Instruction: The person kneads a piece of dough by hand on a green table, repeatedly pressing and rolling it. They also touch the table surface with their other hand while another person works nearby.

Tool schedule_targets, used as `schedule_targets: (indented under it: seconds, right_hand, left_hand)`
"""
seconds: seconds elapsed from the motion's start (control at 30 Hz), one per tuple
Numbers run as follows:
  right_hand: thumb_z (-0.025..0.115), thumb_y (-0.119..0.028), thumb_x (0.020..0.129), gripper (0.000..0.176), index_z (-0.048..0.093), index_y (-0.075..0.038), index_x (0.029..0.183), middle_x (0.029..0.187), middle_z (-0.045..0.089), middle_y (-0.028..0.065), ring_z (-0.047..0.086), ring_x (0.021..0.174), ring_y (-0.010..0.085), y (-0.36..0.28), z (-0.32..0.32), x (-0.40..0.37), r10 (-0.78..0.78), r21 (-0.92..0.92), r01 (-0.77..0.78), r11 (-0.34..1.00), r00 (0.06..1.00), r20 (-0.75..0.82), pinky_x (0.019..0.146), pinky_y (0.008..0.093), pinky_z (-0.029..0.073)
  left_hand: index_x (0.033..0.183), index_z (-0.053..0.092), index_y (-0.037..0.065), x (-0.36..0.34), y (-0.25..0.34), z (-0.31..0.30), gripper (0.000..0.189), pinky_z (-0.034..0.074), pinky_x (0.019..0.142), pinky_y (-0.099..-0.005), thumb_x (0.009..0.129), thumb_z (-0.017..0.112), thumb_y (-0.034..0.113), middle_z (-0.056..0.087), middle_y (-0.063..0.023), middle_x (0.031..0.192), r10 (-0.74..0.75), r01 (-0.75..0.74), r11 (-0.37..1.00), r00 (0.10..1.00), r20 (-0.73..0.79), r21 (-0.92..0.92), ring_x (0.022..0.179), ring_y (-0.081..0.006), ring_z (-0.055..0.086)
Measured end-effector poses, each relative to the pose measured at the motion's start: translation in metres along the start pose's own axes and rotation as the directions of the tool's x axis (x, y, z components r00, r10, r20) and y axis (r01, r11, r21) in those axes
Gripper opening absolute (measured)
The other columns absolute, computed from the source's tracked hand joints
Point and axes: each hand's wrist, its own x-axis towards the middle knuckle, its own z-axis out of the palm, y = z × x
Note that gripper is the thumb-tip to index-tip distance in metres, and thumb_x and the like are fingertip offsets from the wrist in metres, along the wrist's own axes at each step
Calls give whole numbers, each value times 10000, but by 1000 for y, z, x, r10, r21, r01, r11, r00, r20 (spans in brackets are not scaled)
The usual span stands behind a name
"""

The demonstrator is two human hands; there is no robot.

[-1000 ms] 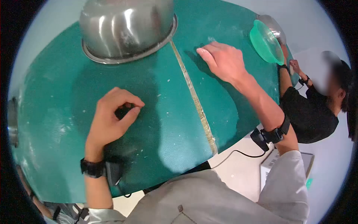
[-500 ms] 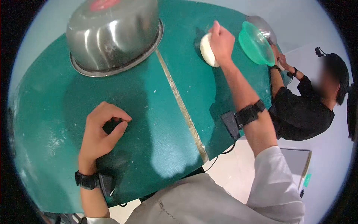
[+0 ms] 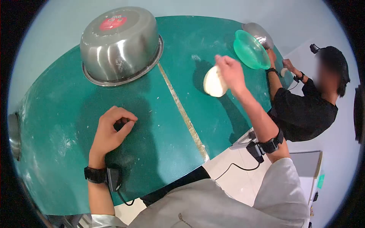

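A pale, rounded lump of dough is at the right part of the green table. My right hand is closed at the dough's upper right edge, its fingers curled and slightly blurred. How far the fingers reach around the dough is hidden. My left hand is on the left part of the table, fingers curled in and thumb tip against the index finger. I see nothing held in it. A large upturned steel basin with a red label stands beyond my left hand.
A translucent green bowl lies past my right hand, with a steel bowl behind it. A person in black works at the right edge, a hand near a pale piece. A tape strip crosses the green table.
The camera view has shifted, showing more of the far table edge. My right hand has shifted to the dough's upper right edge, and more of the dough shows. My left hand keeps its curled shape.
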Motion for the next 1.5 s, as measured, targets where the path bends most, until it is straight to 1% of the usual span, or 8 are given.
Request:
schedule_targets:
  seconds: [0.1,0.3,0.47,0.6,0.87,0.97,1.27,1.5]
  right_hand:
    - [624,-368,951,374,717,-10,891,887,716,173,697,955,330,-2,7,-31,-509,-140,504,852,861,2,862,401,530]
    - [610,-367,969,369,728,-33,867,790,678,144,663,813,335,-25,-30,-29,-186,-348,287,893,937,296,744,414,515]
    - [554,-311,990,412,703,-47,711,729,677,126,675,765,315,-16,26,-48,-662,-30,664,747,747,63,688,416,511]
    - [444,-328,1060,497,694,-7,773,697,686,74,675,694,239,-25,29,-43,-588,-120,663,739,722,365,669,352,513]
    - [449,-452,1065,629,647,-15,658,565,611,52,584,556,157,-7,65,39,-377,-81,378,922,926,23,583,344,476]
    - [417,-482,1050,549,700,-111,760,674,686,104,690,664,336,8,60,51,-359,-120,347,930,928,-101,638,437,534]
    - [259,-496,1098,681,769,-49,1042,941,758,84,681,862,201,16,24,4,-232,172,200,965,953,193,846,343,517]
    - [343,-469,1096,656,747,-10,860,763,709,75,656,753,158,15,-20,-6,-186,171,158,973,970,159,743,336,521]
  left_hand:
    - [945,727,67,1,1,0,136,468,706,-291,827,704,3,684,-27,865,4,-4,1000,1000,-3,-22,790,-160,589]
    - [941,724,65,-2,-3,2,119,470,703,-296,844,687,6,666,-34,839,-31,29,997,999,-33,-66,774,-160,589]
    - [926,718,59,2,0,1,109,472,698,-309,845,672,1,664,-52,828,-54,53,998,998,-37,-24,768,-182,594]
    - [905,708,42,5,3,2,112,469,698,-318,820,665,-17,671,-75,827,-11,11,1000,999,-48,7,763,-214,594]
    - [907,701,33,8,8,3,130,464,704,-322,814,651,-42,675,-81,840,-34,34,998,999,-4,50,762,-232,591]
    - [937,705,33,6,8,1,140,468,707,-303,839,648,-49,673,-71,864,-23,23,998,1000,-3,62,779,-202,601]
    - [972,714,33,1,5,0,114,480,702,-270,898,646,-21,671,-56,895,-86,86,996,996,-18,-31,804,-144,611]
    - [955,713,40,4,5,1,117,484,683,-283,880,652,-27,683,-62,872,-34,34,999,999,-8,18,781,-171,609]
